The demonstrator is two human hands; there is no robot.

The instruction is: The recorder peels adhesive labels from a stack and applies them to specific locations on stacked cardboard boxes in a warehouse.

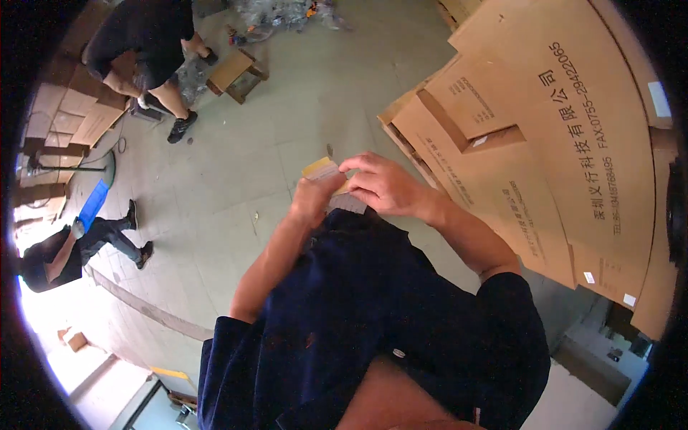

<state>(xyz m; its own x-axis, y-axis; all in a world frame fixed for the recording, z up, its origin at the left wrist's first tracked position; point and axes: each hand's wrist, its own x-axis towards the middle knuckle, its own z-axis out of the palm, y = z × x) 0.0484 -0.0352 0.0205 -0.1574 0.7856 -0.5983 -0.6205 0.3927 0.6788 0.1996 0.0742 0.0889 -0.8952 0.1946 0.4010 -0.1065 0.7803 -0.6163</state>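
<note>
Pale green concrete floor spreads below, smooth and matt, scuffed in places. To the right rises a tall stack of flat brown corrugated cardboard cartons, their printed faces tilted, edges bent by the lens; the stack stands just beside the person's right forearm. Far up on the left, another person in a black shirt and shorts bends over more flattened brown cartons, and a small open brown cardboard box lies on the floor near that person's feet. At the left rim a second person in dark clothes crouches beside a blue flat sheet. Crumpled clear plastic wrap lies at the top edge.

Close to the chest, above a dark navy shirt, the left hand and the right hand meet on a small thin yellowish card piece. Both hands are closed on it, fingers pinching its edges; the card's lower part is hidden behind them.
</note>
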